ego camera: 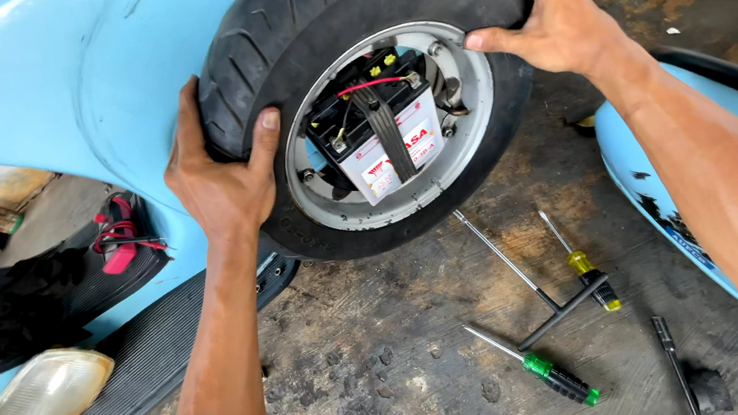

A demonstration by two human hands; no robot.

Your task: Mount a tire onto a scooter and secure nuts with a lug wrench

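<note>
Head view: the left hand (224, 174) grips the black tire (290, 20) at nine o'clock, and the right hand (553, 21) grips it at two o'clock, so the wheel sits tight against the blue scooter (45, 88). A battery (378, 131) is strapped in the rim's middle. I think the wheel is being lifted free, which needs a steady pull with both hands.

Tyre (271, 22) was matt black rubber, rim (464, 144) dull grey metal, scooter body (45, 88) glossy blue paint, floor (405, 344) rough stained concrete
</note>
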